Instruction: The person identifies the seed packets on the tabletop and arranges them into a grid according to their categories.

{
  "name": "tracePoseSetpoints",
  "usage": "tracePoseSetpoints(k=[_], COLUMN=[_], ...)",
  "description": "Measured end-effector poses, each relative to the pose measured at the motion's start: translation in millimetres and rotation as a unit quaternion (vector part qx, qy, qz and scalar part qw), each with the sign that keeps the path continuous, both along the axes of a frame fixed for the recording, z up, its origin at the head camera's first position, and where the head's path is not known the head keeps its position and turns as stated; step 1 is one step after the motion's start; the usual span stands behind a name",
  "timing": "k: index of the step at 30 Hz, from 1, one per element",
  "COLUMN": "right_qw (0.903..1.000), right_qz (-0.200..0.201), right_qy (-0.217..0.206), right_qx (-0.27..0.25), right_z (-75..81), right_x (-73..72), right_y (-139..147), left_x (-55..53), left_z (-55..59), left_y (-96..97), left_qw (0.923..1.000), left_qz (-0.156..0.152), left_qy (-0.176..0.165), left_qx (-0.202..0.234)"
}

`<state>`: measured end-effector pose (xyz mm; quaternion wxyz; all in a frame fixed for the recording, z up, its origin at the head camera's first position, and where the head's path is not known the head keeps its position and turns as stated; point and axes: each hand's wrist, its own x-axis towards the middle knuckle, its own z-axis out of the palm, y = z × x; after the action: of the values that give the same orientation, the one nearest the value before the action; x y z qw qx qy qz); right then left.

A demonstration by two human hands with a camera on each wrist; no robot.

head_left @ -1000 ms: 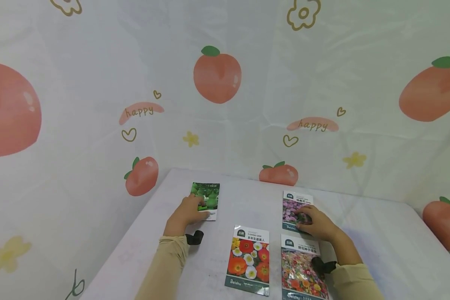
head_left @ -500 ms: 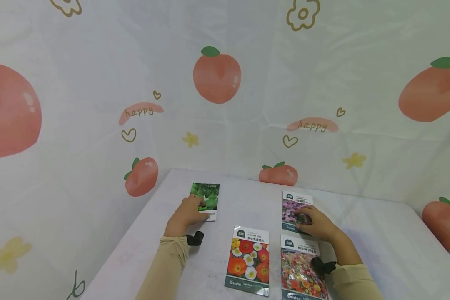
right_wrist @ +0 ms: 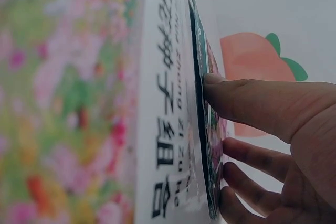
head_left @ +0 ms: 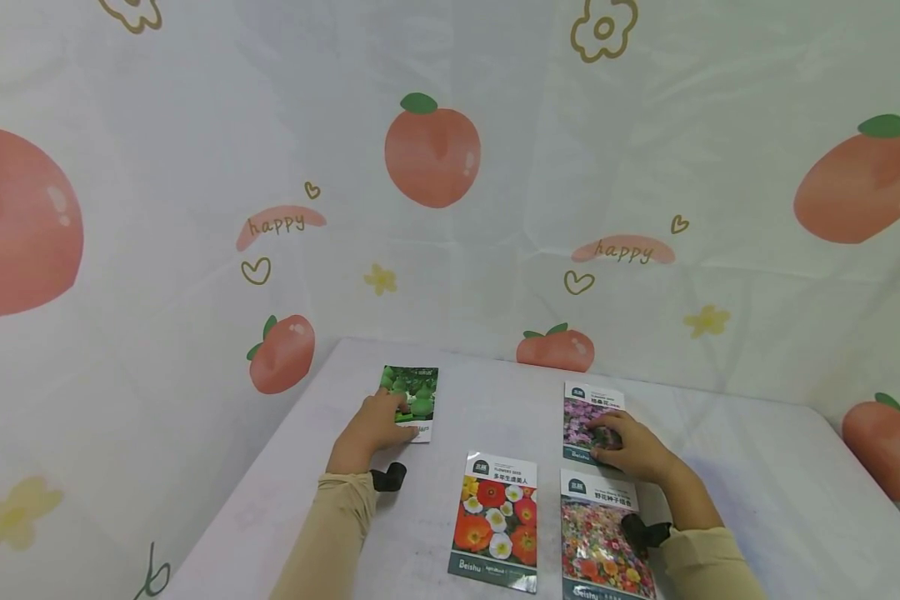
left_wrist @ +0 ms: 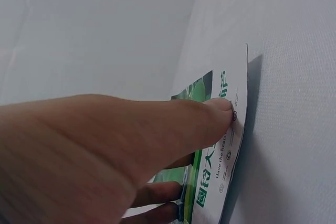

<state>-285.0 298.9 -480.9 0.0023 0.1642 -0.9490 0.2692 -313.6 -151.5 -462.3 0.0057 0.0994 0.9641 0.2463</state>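
Note:
My left hand (head_left: 373, 425) rests on a green seed packet (head_left: 422, 387) lying at the table's back left. In the left wrist view its thumb (left_wrist: 218, 111) touches the white lower strip, while the other fingers (left_wrist: 160, 195) reach across the green picture. At the back right, my right hand (head_left: 633, 448) touches a flower seed packet (head_left: 579, 410) with a pink-purple picture. The right wrist view has that thumb (right_wrist: 231, 95) at the packet's dark lower edge and the fingers (right_wrist: 252, 163) spread over its face. Neither packet is lifted clear of the table.
A poppy seed packet (head_left: 495, 521) lies at the front middle of the white table (head_left: 412, 546). Beside it, a wildflower seed packet (head_left: 596, 542) lies under the right wrist, just in front of the purple one. A white cloth (head_left: 495, 275) printed with peaches hangs behind.

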Motion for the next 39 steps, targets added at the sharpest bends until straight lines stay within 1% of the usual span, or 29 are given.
tracePoseSetpoints(k=[5, 14, 24, 32, 39], right_qw=[1.0, 1.0, 1.0, 0.9999, 0.9999], right_qz=[0.002, 0.0, 0.001, 0.003, -0.008], right_qy=[0.001, 0.002, 0.003, 0.01, -0.008], right_qx=[0.001, -0.001, 0.0, 0.001, 0.001], right_z=[-0.1, -0.2, -1.5, 0.6, 1.6], right_x=[0.0, 0.6, -0.7, 0.3, 0.7], right_y=[0.1, 1.0, 0.1, 0.1, -1.3], left_x=[-1.3, -1.3, -1.1, -3.1, -3.9], left_z=[-2.9, -1.2, -4.2, -7.4, -7.6], left_y=[-0.9, -1.5, -2.3, -2.0, 0.0], left_qw=[1.0, 1.0, 0.9999, 0.9999, 0.9999], left_qz=[0.0, 0.003, 0.005, 0.004, 0.009], left_qy=[0.005, 0.007, 0.015, 0.011, 0.01], left_qx=[0.0, 0.002, -0.001, 0.0, -0.003])
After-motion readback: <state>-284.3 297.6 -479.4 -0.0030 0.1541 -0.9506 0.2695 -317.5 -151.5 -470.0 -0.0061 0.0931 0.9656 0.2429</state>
